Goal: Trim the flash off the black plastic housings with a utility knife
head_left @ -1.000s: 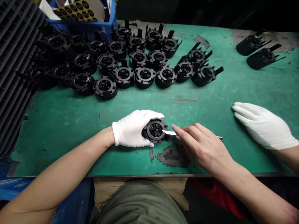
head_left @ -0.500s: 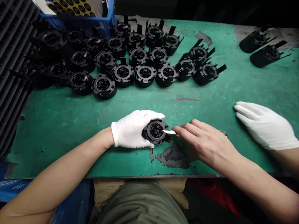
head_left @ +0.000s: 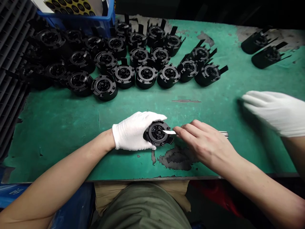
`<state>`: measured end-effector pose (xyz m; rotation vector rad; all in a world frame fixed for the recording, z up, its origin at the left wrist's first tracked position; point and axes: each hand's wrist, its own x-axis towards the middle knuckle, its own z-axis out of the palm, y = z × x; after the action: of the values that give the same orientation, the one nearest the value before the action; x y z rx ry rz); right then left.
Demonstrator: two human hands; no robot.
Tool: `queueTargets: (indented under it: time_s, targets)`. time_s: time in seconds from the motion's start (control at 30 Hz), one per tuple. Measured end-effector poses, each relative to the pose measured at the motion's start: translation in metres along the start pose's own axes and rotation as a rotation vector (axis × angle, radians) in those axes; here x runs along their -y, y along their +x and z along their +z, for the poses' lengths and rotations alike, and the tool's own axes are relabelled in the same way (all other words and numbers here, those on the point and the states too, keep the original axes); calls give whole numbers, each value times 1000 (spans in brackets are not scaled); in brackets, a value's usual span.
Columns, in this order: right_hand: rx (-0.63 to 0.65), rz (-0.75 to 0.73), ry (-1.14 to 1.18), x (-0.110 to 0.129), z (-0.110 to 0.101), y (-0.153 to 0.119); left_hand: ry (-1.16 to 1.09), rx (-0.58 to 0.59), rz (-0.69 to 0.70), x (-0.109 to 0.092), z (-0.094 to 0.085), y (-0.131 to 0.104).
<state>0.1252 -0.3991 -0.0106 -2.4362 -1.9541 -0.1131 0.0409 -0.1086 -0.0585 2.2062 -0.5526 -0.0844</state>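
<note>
In a white glove, my left hand (head_left: 132, 131) wraps round a black round plastic housing (head_left: 156, 140), its ringed face turned up toward me. My bare right hand (head_left: 207, 141) is closed on a slim knife (head_left: 169, 132). The pale blade reaches over the housing's face, its tip near the centre; whether it touches cannot be made out. The end of a metallic handle sticks out behind my right hand.
Many similar black housings (head_left: 145, 74) stand along the back of the green worktable (head_left: 128, 109), and two more (head_left: 269, 57) lie far right. A blue bin (head_left: 78, 20) holds sticker sheets. Another person's gloved hand (head_left: 274, 111) hovers at right.
The other person's gloved hand has risen from the table and moved away from the front edge. My hands, the knife and the housing keep almost the same pose.
</note>
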Motion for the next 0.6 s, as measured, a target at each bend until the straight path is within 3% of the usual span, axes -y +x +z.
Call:
queueTargets:
  time_s: [0.23,0.4,0.6]
  targets:
    - [-3,54,-71,8,1,4,6,-37,11,5,3,-1]
    - [-124,191,-63,16,6,-10,-6,-30,-39,3,3,0]
    - [-259,420,177,16,15,-15,98,-225,-45,6,10,1]
